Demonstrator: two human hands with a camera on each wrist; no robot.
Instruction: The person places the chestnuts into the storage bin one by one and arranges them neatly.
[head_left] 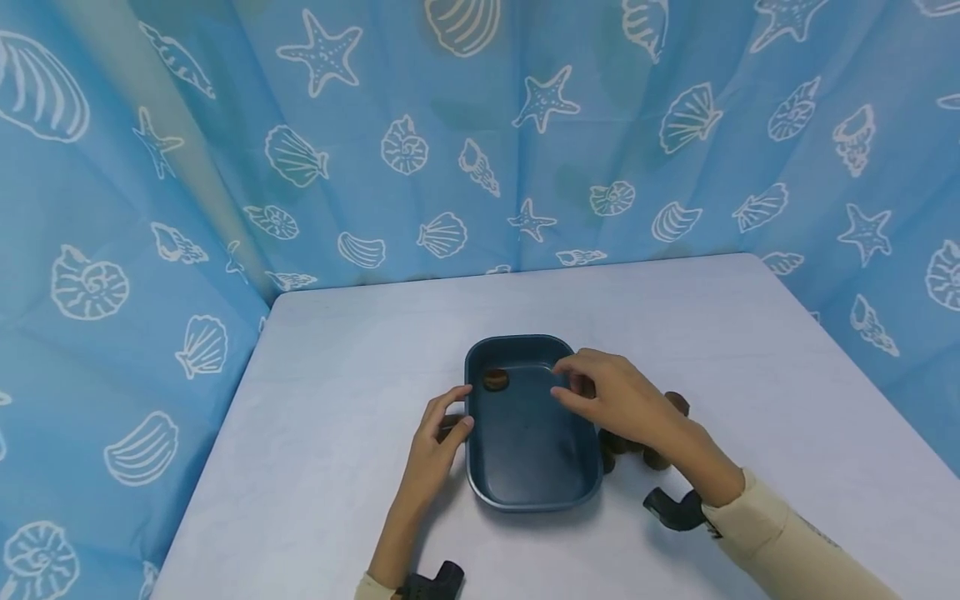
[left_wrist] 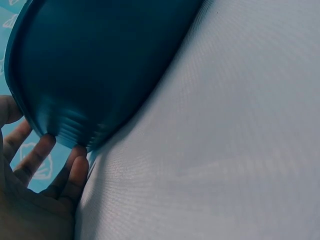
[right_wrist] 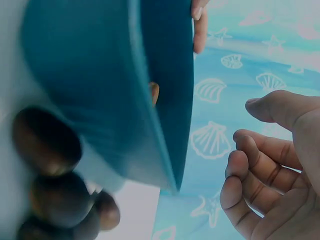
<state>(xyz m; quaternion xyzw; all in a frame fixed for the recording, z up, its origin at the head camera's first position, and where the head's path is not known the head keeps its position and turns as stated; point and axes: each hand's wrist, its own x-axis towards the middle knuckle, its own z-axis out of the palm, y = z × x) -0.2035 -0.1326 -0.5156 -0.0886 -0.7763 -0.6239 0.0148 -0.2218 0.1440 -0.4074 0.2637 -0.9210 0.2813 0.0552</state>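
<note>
A dark blue rectangular tray point(head_left: 534, 497) with rounded corners sits on the table. One chestnut-like, glossy brown round piece point(head_left: 496, 380) lies inside it, near the far left corner. My left hand point(head_left: 435, 446) is at the tray's left side; in the left wrist view its fingertips point(left_wrist: 49, 140) touch the outer wall. Over the tray's right edge hovers my right hand point(head_left: 618, 400), its fingers loosely bent and nothing between thumb and fingertips. Several more brown round pieces point(head_left: 657, 458) lie on the table beside the tray, partly hidden under the right hand and forearm.
A white cloth covers the table point(head_left: 337, 358). Behind it and along both sides hangs a blue curtain point(head_left: 480, 208) with white shells and starfish. A black wrist mount point(head_left: 675, 508) juts from the right sleeve, close over the table, and another point(head_left: 438, 581) from the left.
</note>
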